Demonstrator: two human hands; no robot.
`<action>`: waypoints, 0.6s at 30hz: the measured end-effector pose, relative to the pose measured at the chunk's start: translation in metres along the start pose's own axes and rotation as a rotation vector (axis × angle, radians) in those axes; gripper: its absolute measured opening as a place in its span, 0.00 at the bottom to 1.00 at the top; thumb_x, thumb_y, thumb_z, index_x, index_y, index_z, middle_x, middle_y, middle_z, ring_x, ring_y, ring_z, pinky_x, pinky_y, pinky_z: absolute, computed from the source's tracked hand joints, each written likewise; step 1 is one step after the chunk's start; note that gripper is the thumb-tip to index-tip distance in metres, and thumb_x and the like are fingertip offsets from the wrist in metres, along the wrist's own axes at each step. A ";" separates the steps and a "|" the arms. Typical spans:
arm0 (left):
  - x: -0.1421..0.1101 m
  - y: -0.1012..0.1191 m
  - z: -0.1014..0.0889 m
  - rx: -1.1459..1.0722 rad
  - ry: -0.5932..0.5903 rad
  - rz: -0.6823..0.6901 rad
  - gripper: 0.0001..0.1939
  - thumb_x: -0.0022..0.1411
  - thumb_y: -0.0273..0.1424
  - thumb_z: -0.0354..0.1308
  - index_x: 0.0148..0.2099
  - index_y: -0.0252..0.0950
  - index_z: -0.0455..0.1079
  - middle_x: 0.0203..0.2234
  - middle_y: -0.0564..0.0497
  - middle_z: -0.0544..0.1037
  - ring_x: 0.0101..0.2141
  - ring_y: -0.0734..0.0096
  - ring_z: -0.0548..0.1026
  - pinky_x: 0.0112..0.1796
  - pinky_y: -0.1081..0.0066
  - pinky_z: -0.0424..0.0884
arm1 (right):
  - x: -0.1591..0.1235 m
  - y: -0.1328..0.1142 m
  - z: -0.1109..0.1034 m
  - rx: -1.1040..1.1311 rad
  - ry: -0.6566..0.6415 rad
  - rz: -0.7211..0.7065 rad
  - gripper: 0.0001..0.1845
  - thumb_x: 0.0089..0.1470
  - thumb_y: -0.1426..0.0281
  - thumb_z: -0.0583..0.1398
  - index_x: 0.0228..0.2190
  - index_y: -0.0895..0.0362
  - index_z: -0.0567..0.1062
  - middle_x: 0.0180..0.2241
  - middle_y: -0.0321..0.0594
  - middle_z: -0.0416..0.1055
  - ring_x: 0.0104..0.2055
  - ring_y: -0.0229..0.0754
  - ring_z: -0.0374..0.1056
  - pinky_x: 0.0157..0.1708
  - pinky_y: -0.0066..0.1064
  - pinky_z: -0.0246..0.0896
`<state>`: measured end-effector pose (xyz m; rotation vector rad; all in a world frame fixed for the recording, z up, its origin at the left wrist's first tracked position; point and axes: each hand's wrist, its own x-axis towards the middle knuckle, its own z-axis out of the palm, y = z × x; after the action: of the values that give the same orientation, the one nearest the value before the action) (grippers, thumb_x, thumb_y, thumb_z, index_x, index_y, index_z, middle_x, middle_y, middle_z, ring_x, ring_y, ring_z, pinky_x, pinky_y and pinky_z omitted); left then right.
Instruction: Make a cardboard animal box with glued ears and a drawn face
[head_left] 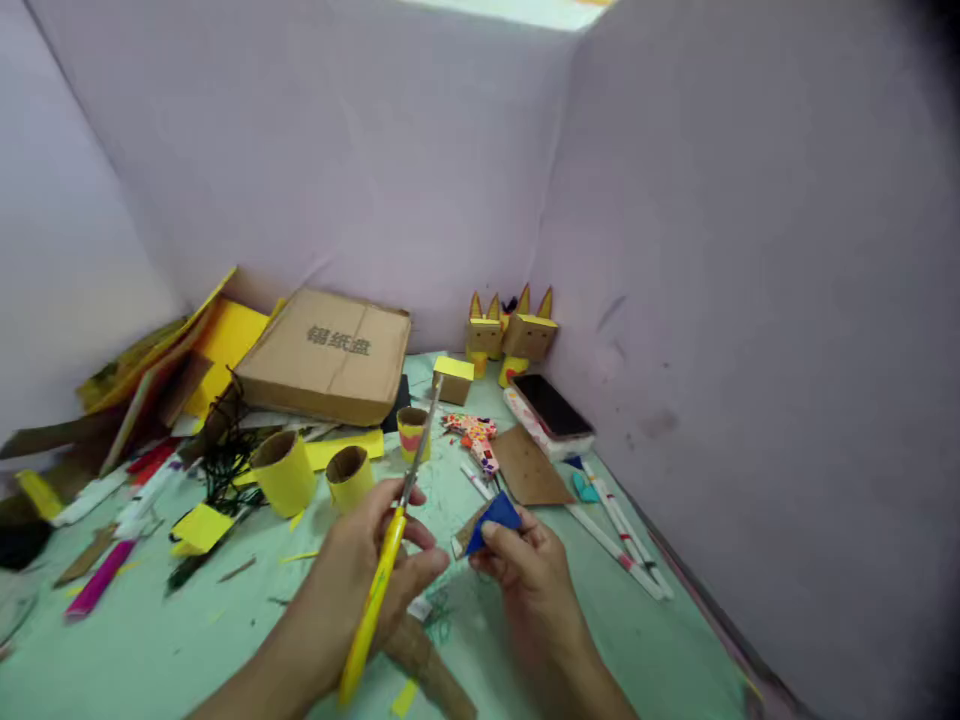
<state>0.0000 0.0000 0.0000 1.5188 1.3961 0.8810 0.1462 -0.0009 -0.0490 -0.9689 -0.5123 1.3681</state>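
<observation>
My left hand is closed around yellow-handled scissors, whose blades point up and away toward the middle of the table. My right hand pinches a small blue piece of paper with a bit of brown card behind it. The two hands are close together above the light green table. Under my left hand lies a brown cardboard strip.
Two yellow-wrapped rolls and a smaller cup stand ahead. A flat cardboard box, yellow sheets, black thread, two small horned cardboard figures, a phone, a patterned glue gun, white markers and paper scraps crowd the table between lilac walls.
</observation>
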 end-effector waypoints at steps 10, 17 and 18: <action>-0.001 -0.031 0.017 -0.246 -0.085 -0.056 0.17 0.49 0.32 0.59 0.40 0.38 0.58 0.21 0.60 0.67 0.20 0.77 0.66 0.21 0.77 0.63 | -0.005 0.017 0.000 -0.036 -0.073 0.112 0.13 0.29 0.70 0.71 0.19 0.62 0.74 0.16 0.33 0.71 0.18 0.31 0.63 0.19 0.20 0.61; -0.005 -0.030 0.020 -0.184 0.040 -0.004 0.15 0.47 0.27 0.58 0.38 0.37 0.60 0.21 0.60 0.67 0.20 0.78 0.65 0.21 0.79 0.62 | -0.008 0.018 -0.003 0.090 -0.102 0.245 0.17 0.28 0.69 0.73 0.23 0.63 0.77 0.19 0.35 0.73 0.18 0.29 0.64 0.12 0.14 0.55; -0.005 -0.030 0.020 -0.174 0.045 0.003 0.15 0.47 0.27 0.58 0.39 0.37 0.61 0.21 0.60 0.68 0.20 0.78 0.65 0.21 0.79 0.63 | -0.008 0.017 -0.003 0.104 -0.118 0.265 0.17 0.29 0.68 0.74 0.24 0.63 0.77 0.21 0.37 0.75 0.20 0.30 0.66 0.13 0.14 0.58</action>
<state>0.0066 -0.0079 -0.0347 1.3772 1.3132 1.0163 0.1372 -0.0106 -0.0629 -0.8975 -0.4063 1.6809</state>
